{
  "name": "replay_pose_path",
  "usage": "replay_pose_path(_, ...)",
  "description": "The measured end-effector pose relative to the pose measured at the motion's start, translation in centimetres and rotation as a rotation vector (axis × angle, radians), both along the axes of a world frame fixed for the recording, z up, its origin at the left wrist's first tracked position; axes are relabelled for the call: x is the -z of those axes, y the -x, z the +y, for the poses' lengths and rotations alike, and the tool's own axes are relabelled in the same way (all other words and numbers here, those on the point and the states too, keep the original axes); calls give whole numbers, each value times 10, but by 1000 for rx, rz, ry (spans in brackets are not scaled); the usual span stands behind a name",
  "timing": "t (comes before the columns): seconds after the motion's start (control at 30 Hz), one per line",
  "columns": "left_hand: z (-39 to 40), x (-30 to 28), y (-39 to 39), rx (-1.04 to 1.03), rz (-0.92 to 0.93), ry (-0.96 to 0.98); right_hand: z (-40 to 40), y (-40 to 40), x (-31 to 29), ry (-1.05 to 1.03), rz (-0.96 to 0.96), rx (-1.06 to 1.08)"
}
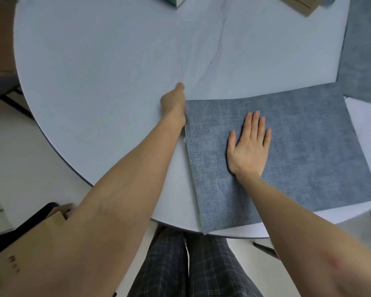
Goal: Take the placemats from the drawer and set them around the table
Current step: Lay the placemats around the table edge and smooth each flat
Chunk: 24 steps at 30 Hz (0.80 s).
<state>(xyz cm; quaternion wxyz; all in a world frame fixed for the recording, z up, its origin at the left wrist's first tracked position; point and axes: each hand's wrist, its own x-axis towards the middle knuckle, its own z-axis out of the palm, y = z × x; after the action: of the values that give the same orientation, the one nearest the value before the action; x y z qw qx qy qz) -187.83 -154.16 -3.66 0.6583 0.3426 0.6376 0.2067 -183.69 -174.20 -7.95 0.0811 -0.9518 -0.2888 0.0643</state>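
Note:
A blue-grey woven placemat (298, 151) lies flat on the round table (94, 71), which wears a pale cloth. The mat's near corner hangs slightly over the table's front rim. My right hand (248, 146) rests flat on the mat's left half, palm down and fingers spread. My left hand (174, 103) is at the mat's far left corner with its fingers curled against that edge; the fingertips are hidden. A second placemat (364, 50) of the same kind lies at the right, its corner touching the first mat.
A brown cardboard box (302, 3) and the corner of a green box (174, 0) sit at the table's far edge. A dark chair (30, 221) stands at the lower left beside my arm. My legs are under the table's front rim.

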Motion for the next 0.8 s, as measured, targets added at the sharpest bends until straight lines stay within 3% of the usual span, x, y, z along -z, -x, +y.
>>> replay_pose_path(0.07, 19, 4, 16, -156, 32, -81, 0, 0, 0, 6, -2, 3)
replay_pose_path(0.13, 25, 7, 34, 33, 316, -509, 1, 1, 1, 10, -5, 2)
replay_pose_path(0.23, -14, 8, 47, 618, 381, -1125, 1, 0, 0, 13, -4, 6)
replay_pose_path(0.3, -43, 20, 53, 1219, 360, -1292, 1, 1, 0, 8, -4, 5)
replay_pose_path(0.37, -53, 37, 61, 1523, 462, -1375, 1, 1, 0, 1, -3, 6)
replay_pose_path(0.57, -18, 42, 65, 1231, 818, -1136, 1, 1, -1, 8, -5, 11)
replay_pose_path(0.63, -23, 33, 58, 1149, 836, -1133, 2, 1, -1, 10, -9, 11)
replay_pose_path(0.73, -61, 33, 46, 1346, 693, -1323, 1, 1, -1, 0, -10, 12)
replay_pose_path(0.8, -64, 40, 51, 1460, 681, -1343, 1, 2, 1, -3, -12, 10)
